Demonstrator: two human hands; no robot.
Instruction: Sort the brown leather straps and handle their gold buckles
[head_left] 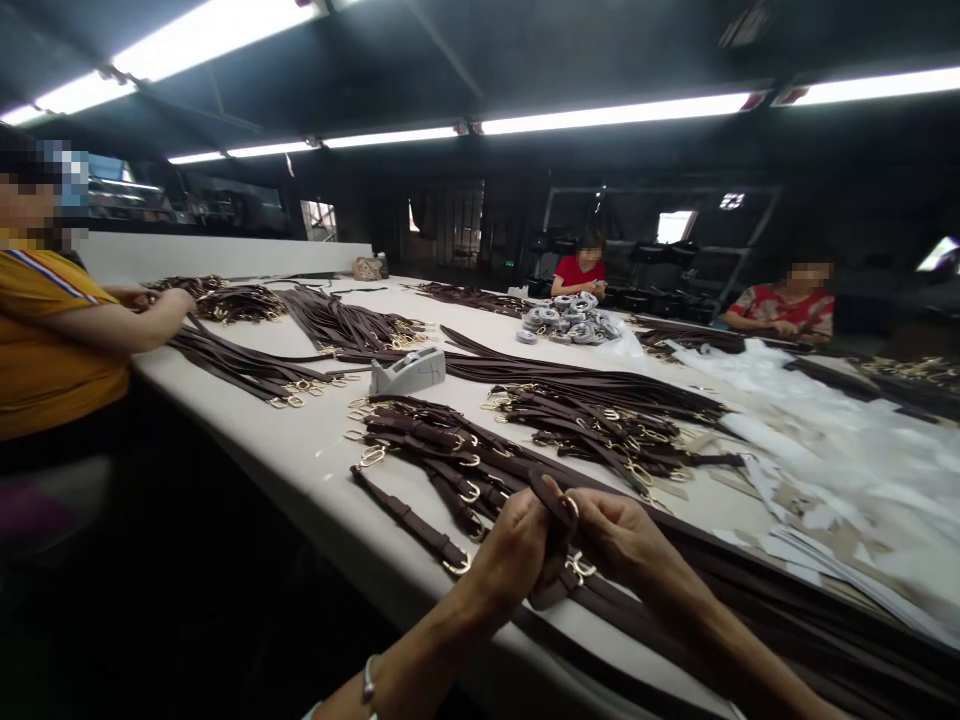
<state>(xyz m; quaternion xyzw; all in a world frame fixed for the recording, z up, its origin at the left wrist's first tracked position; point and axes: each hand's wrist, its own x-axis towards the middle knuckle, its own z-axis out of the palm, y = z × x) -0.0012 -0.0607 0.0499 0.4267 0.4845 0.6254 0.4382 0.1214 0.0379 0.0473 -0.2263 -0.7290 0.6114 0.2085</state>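
A co-worker's arm [112, 325] lies at 9 o'clock. A tape dispenser [409, 372] stands at 11, its side marking too small to read. At the table [300, 450] edge, the left hand [514, 550] is closed around a dark strap [555, 555]. The strap's long axis runs 12-to-6, looped end toward 12. The right hand [626, 540] pinches it from 3, beside the gold buckle [577, 568].

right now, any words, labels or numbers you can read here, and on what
No text here can be read.
Marks on the side of the tape dispenser: too blurred to read.
The lit sign at the back: too small to read.
The strap held by the left hand and right hand: no print shows.
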